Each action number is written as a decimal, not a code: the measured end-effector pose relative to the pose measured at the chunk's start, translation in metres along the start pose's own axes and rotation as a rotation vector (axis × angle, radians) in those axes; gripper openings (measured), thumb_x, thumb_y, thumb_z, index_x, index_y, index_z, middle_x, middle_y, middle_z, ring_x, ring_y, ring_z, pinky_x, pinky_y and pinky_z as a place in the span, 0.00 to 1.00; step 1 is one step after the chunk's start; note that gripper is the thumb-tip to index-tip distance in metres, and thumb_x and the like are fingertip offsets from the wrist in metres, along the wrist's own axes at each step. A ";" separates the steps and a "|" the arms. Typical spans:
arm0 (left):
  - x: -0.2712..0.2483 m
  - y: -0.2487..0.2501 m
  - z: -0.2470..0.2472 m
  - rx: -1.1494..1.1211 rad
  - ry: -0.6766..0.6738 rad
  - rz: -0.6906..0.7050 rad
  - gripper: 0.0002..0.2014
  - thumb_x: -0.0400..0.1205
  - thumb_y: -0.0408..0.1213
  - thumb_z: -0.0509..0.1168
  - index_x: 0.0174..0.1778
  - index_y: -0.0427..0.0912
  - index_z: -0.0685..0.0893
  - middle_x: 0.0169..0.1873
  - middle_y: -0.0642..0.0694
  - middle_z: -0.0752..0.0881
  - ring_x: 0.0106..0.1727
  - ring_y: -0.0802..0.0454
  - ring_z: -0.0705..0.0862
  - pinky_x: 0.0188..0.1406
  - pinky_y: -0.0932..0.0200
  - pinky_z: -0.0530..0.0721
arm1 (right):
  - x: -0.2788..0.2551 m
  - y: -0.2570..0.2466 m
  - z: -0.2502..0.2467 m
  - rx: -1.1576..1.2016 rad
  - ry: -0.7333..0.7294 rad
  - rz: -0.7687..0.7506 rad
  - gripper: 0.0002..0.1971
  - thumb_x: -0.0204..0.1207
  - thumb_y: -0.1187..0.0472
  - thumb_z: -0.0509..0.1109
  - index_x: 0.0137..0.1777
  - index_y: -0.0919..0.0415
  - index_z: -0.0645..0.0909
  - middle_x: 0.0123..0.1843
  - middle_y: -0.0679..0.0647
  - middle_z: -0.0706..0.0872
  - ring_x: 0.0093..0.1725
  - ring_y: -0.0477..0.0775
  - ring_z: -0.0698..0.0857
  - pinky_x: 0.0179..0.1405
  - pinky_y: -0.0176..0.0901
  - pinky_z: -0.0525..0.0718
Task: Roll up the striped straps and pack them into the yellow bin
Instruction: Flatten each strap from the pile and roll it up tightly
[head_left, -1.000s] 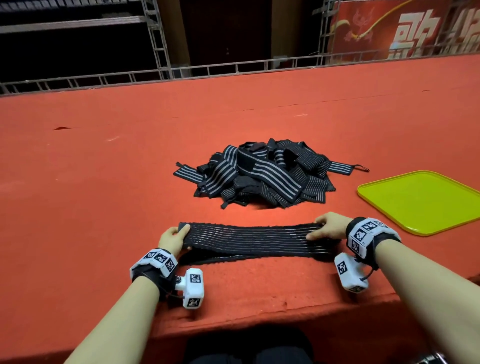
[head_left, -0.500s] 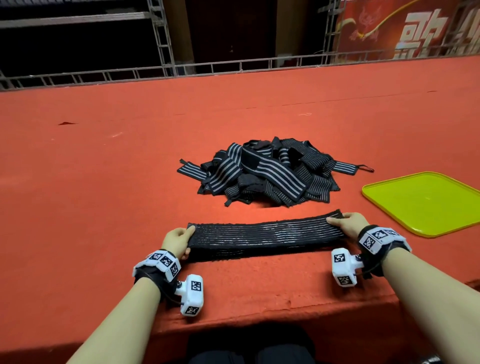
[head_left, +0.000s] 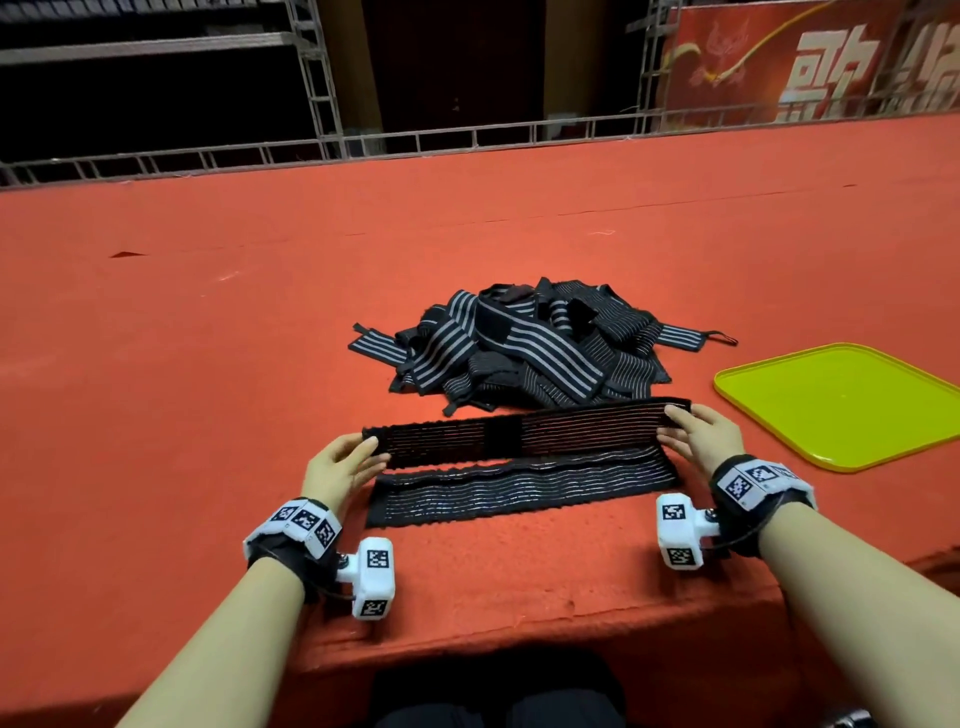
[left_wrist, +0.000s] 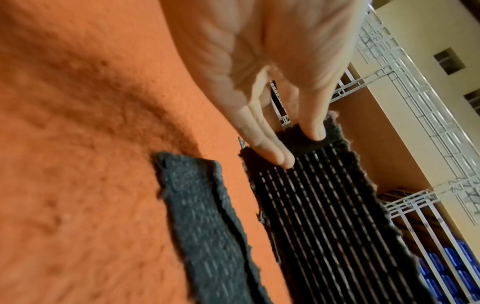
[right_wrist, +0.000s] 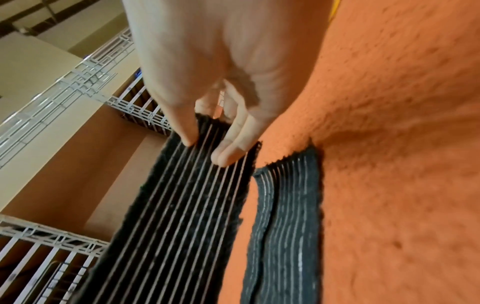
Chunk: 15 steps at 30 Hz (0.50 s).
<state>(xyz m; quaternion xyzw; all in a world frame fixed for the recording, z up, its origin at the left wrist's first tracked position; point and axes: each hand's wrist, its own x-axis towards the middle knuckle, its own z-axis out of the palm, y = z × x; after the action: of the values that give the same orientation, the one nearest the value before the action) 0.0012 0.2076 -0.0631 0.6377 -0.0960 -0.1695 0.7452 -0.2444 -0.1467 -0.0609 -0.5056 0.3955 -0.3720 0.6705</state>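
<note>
Since the earlier frame the upper strap (head_left: 524, 434) has lifted off the lower strap (head_left: 519, 491), stretched left-right between left hand (head_left: 337, 465) and right hand (head_left: 706, 436), each pinching an end, yellow bin (head_left: 841, 402) nearer the right.

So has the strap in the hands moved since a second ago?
Yes. The held strap has lifted off the second strap lying flat and gone toward the pile, pinched at its ends by left hand and right hand.
</note>
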 end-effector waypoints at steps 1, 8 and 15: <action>-0.002 -0.001 0.002 -0.040 -0.005 0.007 0.02 0.83 0.30 0.64 0.44 0.38 0.81 0.38 0.38 0.85 0.31 0.54 0.89 0.35 0.66 0.87 | -0.001 0.002 0.002 0.072 0.024 0.029 0.06 0.78 0.62 0.71 0.48 0.63 0.78 0.40 0.60 0.84 0.25 0.46 0.86 0.24 0.34 0.84; 0.005 -0.029 -0.011 0.299 0.128 -0.002 0.04 0.76 0.29 0.72 0.41 0.37 0.83 0.41 0.38 0.86 0.51 0.35 0.85 0.52 0.50 0.81 | -0.005 0.032 0.004 -0.289 0.106 -0.031 0.11 0.67 0.74 0.76 0.44 0.61 0.83 0.53 0.67 0.87 0.46 0.56 0.83 0.57 0.52 0.82; 0.004 -0.049 -0.028 0.432 0.100 -0.106 0.16 0.73 0.32 0.75 0.56 0.32 0.86 0.50 0.36 0.88 0.54 0.43 0.86 0.65 0.47 0.80 | -0.009 0.051 -0.009 -0.378 0.218 -0.052 0.16 0.70 0.64 0.78 0.57 0.68 0.85 0.47 0.57 0.85 0.48 0.54 0.82 0.56 0.44 0.79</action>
<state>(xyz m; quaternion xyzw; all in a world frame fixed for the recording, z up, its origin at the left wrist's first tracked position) 0.0084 0.2254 -0.1167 0.7943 -0.0592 -0.1523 0.5852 -0.2512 -0.1312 -0.1102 -0.5893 0.5150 -0.3609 0.5072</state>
